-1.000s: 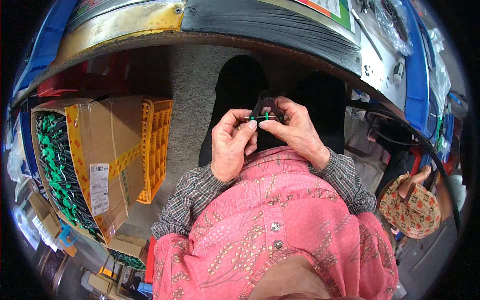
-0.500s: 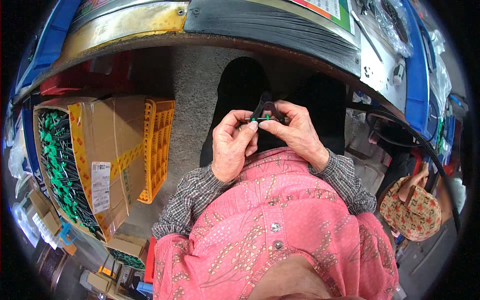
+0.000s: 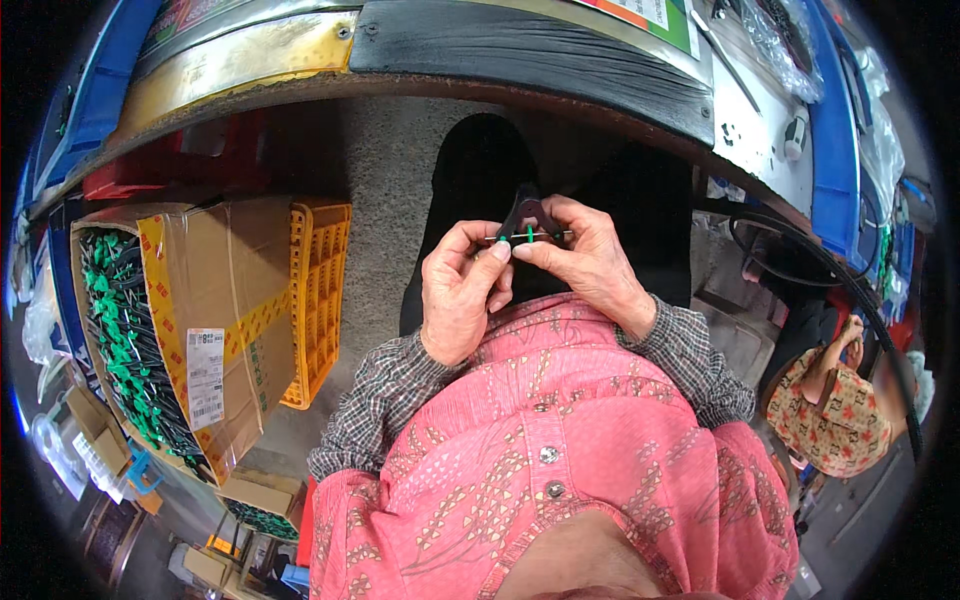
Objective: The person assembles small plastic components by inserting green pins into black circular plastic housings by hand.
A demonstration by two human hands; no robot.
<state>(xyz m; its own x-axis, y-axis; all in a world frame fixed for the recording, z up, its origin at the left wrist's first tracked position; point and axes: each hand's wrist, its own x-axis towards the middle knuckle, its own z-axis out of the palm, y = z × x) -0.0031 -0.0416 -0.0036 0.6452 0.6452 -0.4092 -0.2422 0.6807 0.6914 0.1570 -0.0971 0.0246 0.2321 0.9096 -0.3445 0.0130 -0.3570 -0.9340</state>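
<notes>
In the head view, a small black V-shaped piece (image 3: 517, 212) sits between the two hands over the dark-trousered lap, near the desk (image 3: 530, 42) with its worn black edge. The left hand (image 3: 458, 300) has its thumb and fingers pinching one leg of the piece; the right hand (image 3: 590, 262) pinches the other leg. A thin silvery rod (image 3: 548, 235) crosses between the legs, with a little green part (image 3: 530, 233) on it (its exact shape is too small to tell). Leftward, a brown cardboard box (image 3: 245, 260) filled with black-and-green pieces stands beside a yellow-orange slatted plastic crate (image 3: 322, 300).
</notes>
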